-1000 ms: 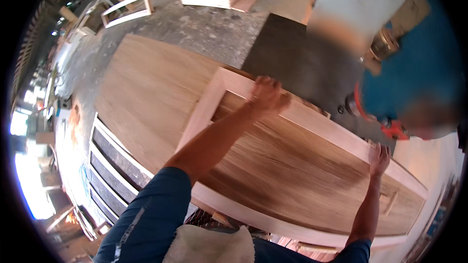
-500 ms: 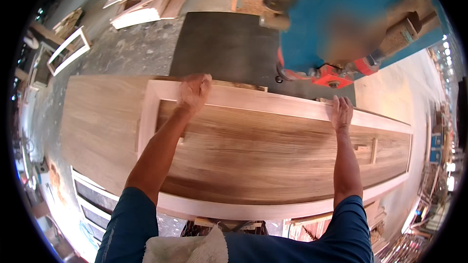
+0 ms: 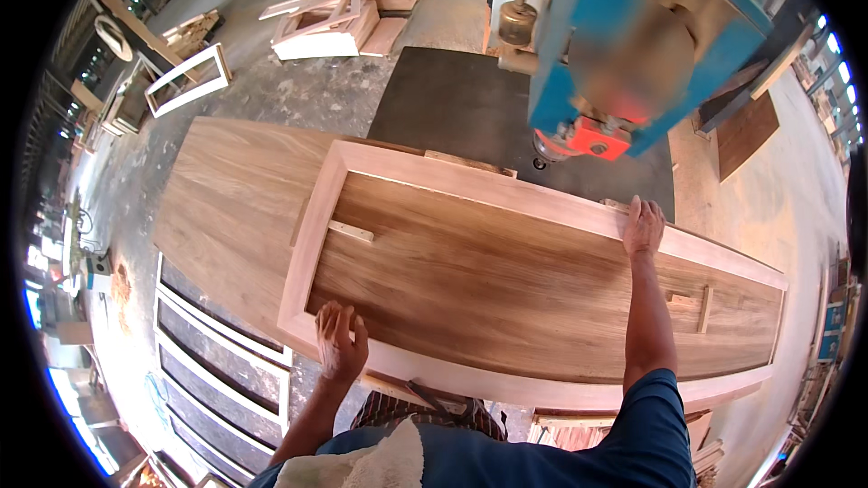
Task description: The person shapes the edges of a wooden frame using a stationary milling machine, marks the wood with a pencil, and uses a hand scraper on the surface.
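Observation:
A long pale wooden frame (image 3: 312, 253) lies on a brown wood-grain board (image 3: 226, 181) in front of me. More wood-grain surface shows inside it. My left hand (image 3: 341, 343) is at the frame's near rail, close to its left corner, with fingers curled over the rail. On the far rail, toward the right, my right hand (image 3: 644, 228) has its fingers bent over the outer edge. Inside the frame, a small wood strip (image 3: 351, 231) lies near the left end and another wood strip (image 3: 705, 309) near the right.
Beyond the frame stands a blue machine (image 3: 561, 63) with a red part (image 3: 599, 137) above a dark flat table (image 3: 452, 95). Stacked pale wooden frames (image 3: 353, 14) lie on the floor at the far left. White slatted frames (image 3: 221, 370) lie low at the near left.
My left hand has left the far rail and come back to the near rail by the left corner. My right hand remains on the far rail. The view has shifted left.

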### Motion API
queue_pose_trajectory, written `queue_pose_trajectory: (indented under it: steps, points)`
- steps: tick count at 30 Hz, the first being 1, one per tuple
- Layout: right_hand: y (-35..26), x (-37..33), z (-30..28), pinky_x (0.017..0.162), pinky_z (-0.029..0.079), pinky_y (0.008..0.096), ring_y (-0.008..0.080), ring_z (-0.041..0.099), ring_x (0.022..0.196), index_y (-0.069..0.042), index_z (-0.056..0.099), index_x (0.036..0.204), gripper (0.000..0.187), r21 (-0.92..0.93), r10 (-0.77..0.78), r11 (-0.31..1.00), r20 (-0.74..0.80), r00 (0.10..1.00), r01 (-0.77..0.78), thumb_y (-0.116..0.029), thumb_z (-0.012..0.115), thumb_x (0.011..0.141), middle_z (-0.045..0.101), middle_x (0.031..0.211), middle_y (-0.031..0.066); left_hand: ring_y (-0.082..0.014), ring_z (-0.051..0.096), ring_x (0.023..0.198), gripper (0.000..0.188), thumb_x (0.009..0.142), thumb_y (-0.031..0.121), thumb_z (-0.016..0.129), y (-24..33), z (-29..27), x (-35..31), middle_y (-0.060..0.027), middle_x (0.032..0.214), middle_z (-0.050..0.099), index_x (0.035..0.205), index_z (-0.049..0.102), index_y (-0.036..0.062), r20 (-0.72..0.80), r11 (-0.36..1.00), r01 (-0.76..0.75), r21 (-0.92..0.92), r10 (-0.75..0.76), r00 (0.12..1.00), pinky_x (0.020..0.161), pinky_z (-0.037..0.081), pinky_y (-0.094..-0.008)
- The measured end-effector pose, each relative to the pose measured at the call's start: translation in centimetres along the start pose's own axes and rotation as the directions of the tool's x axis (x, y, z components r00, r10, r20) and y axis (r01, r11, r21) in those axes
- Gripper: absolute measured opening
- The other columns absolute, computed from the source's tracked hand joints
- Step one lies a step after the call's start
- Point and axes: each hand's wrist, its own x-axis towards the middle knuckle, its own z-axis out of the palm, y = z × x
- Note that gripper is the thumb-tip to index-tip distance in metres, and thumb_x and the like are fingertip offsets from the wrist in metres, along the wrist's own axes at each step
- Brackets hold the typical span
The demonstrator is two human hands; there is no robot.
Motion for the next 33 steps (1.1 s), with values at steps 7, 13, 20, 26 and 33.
queue_pose_trajectory:
  steps: [7,13,20,26,33]
  points:
    - [-0.6,-0.1,0.7,0.099,0.042,0.0448,0.0327,0.058,0.106,-0.005,0.069,0.095,0.046,0.026,0.007,1.000,-0.028,1.000,-0.006,-0.035,0.036,0.104,0.066,0.102,0.0132,-0.0426,0.057,0.109,0.028,0.084,0.009,0.066,4.0,-1.8,-3.6,-0.0222,0.104,0.064,0.109,0.061,-0.0043,0.059,0.999,0.047,0.004,-0.047,0.997,0.099,0.044,-0.0529]
    - [0.8,0.5,1.6,0.098,0.041,0.0451,0.0325,0.058,0.104,-0.005,0.069,0.093,0.045,0.057,-0.016,0.998,-0.076,0.997,0.020,-0.033,0.036,0.104,0.065,0.101,0.0136,-0.0402,0.059,0.100,0.021,0.086,0.010,0.063,6.1,-0.5,0.3,-0.0201,0.097,0.064,0.103,0.061,-0.0020,0.052,0.997,0.020,-0.073,-0.017,0.998,0.092,0.046,-0.0502]
    - [2.1,0.5,0.0,0.091,0.044,0.0454,0.0340,0.058,0.095,-0.005,0.067,0.083,0.041,0.111,-0.123,0.986,-0.016,0.992,0.124,-0.033,0.042,0.102,0.063,0.090,0.0142,-0.0405,0.058,0.097,0.022,0.088,0.016,0.061,8.2,8.6,17.6,-0.0201,0.097,0.062,0.101,0.060,-0.0010,-0.023,0.967,-0.211,-0.146,0.209,0.978,0.092,0.045,-0.0511]
    - [1.5,0.0,-0.5,0.089,0.044,0.0461,0.0349,0.058,0.092,-0.004,0.064,0.077,0.043,0.107,-0.042,0.993,-0.038,0.998,0.046,-0.036,0.047,0.100,0.062,0.086,0.0147,-0.0361,0.059,0.101,0.021,0.092,0.020,0.057,9.0,17.0,28.3,-0.0171,0.100,0.064,0.102,0.061,0.0019,0.031,0.896,-0.436,-0.081,0.440,0.897,0.096,0.044,-0.0480]
    - [2.4,0.2,-0.7,0.088,0.043,0.0457,0.0352,0.057,0.090,-0.005,0.061,0.074,0.044,0.091,-0.027,0.995,-0.048,0.998,0.031,-0.039,0.048,0.099,0.059,0.083,0.0149,-0.0311,0.060,0.092,0.024,0.095,0.028,0.055,10.9,18.4,29.2,-0.0116,0.085,0.066,0.083,0.061,0.0073,0.240,0.936,-0.352,0.002,0.341,0.909,0.089,0.046,-0.0469]
